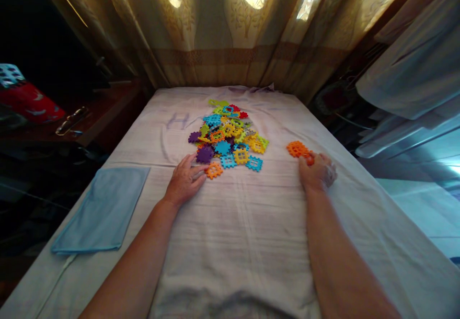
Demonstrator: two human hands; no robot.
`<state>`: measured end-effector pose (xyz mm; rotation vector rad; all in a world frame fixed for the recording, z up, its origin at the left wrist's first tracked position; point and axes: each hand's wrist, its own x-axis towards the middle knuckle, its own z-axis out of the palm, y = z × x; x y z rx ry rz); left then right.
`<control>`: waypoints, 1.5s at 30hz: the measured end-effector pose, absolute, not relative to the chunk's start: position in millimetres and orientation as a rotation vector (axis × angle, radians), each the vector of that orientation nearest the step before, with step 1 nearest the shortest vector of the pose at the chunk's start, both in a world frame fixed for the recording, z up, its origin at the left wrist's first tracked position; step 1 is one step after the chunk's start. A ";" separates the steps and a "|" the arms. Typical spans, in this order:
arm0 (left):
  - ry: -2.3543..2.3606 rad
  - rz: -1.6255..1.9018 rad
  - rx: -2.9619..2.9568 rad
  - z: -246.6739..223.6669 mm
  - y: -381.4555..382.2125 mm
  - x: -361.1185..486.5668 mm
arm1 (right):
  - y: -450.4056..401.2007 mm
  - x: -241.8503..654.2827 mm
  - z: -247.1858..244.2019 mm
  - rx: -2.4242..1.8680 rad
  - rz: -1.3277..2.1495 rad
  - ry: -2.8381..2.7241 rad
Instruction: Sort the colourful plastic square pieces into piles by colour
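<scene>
A heap of colourful toothed plastic building tiles lies on the cloth-covered table. My left hand rests flat at the heap's near left edge with its fingers stretched out. Its fingertips are beside a purple tile and reach an orange window-shaped tile; whether they touch it is hard to tell. Over on the right, my right hand is closed, with an orange tile partly showing at its fingers. Just beyond that hand is a small group of orange tiles on the cloth. The palm side of my right hand is hidden.
A folded blue cloth with a white cord lies at the table's left. White cloth covers the table. Patterned curtains hang behind it. A dark red wooden surface stands at left, and pale fabric hangs at right.
</scene>
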<state>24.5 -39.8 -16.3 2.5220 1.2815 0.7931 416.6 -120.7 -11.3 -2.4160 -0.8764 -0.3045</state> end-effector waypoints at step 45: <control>1.467 0.516 2.644 -5.4 -49.5 29.9 | -105.7 398.0 -0.3 -2.352 -0.291 -0.857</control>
